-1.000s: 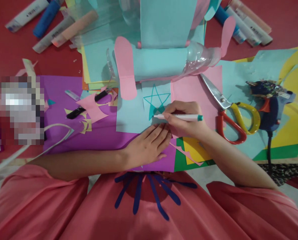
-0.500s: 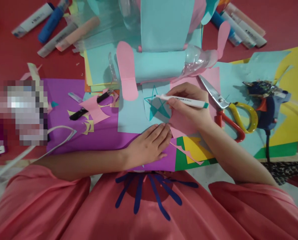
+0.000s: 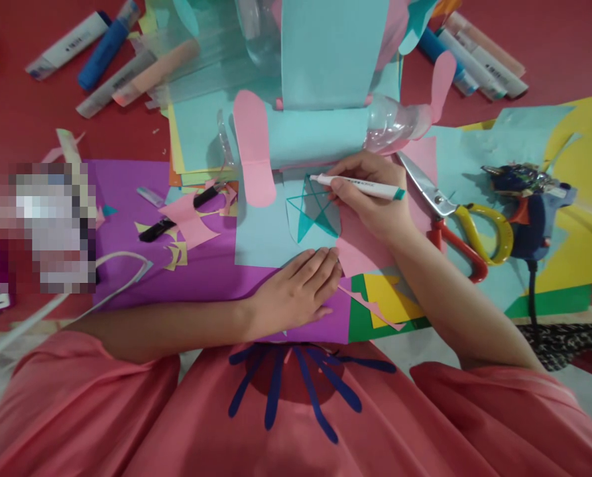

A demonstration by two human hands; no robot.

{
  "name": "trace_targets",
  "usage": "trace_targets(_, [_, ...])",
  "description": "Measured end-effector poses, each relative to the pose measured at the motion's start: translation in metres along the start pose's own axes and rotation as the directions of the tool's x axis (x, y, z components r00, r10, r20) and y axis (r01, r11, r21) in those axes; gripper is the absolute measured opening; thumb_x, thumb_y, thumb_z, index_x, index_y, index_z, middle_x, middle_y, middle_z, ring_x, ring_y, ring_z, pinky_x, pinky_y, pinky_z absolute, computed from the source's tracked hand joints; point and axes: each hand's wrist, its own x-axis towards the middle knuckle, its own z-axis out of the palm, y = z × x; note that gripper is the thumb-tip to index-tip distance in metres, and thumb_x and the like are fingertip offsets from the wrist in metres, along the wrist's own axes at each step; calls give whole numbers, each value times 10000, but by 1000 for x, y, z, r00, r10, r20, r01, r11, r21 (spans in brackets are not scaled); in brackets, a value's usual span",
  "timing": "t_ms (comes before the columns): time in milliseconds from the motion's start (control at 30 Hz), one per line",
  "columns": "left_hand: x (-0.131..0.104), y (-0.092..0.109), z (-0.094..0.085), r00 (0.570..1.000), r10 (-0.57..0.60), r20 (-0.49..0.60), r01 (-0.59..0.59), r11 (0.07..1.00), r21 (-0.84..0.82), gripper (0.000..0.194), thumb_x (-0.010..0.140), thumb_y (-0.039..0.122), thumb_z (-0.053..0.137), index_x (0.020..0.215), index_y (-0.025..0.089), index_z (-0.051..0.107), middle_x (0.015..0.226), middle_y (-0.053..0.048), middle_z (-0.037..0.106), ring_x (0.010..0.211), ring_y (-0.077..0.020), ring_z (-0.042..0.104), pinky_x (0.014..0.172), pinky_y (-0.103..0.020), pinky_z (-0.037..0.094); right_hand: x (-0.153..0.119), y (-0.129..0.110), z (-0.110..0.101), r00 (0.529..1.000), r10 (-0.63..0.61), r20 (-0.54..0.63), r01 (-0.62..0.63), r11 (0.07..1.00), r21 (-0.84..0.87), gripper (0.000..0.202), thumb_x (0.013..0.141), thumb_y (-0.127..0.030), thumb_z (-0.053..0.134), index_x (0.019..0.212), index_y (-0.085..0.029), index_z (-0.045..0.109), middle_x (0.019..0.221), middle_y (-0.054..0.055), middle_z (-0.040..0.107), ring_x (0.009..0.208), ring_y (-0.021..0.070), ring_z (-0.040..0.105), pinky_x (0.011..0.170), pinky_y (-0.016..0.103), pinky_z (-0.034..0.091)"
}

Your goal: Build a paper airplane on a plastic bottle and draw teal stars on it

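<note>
In my right hand [image 3: 370,195] is a white marker [image 3: 375,188] with a green end, gripped between thumb and fingers. Its tip meets the light blue paper near the top point of a green star [image 3: 313,217], whose lower part is coloured in. My left hand [image 3: 300,288] lies flat, fingers stretched out, on the lower edge of the light blue paper [image 3: 256,242]. Just beyond, a plastic bottle [image 3: 398,122] wrapped in light blue paper lies on its side, with pink paper blades [image 3: 254,149] at its ends.
Scissors [image 3: 445,205] with red and yellow handles lie right of my right hand, beside a blue glue gun [image 3: 534,222]. Pink scraps [image 3: 191,222] and a black marker [image 3: 156,228] are on purple paper at left. Several markers [image 3: 109,50] lie at the back.
My right hand has shifted slightly up and left, taking the marker tip toward the star's top point. My left hand stays in place.
</note>
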Motion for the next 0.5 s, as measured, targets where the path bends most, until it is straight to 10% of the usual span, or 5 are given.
trace_targets(500, [0,1,0,1000,0,16,0,1000,14,561,963,425,474,1353,22,484,1434,-220,508,1313,-305,495,1119,-417,374,-1,-6,0,999,-21,50,23,999,-38,93,831,-284,675,755,-232,660,717,8,669,634,139,583,586,309,474])
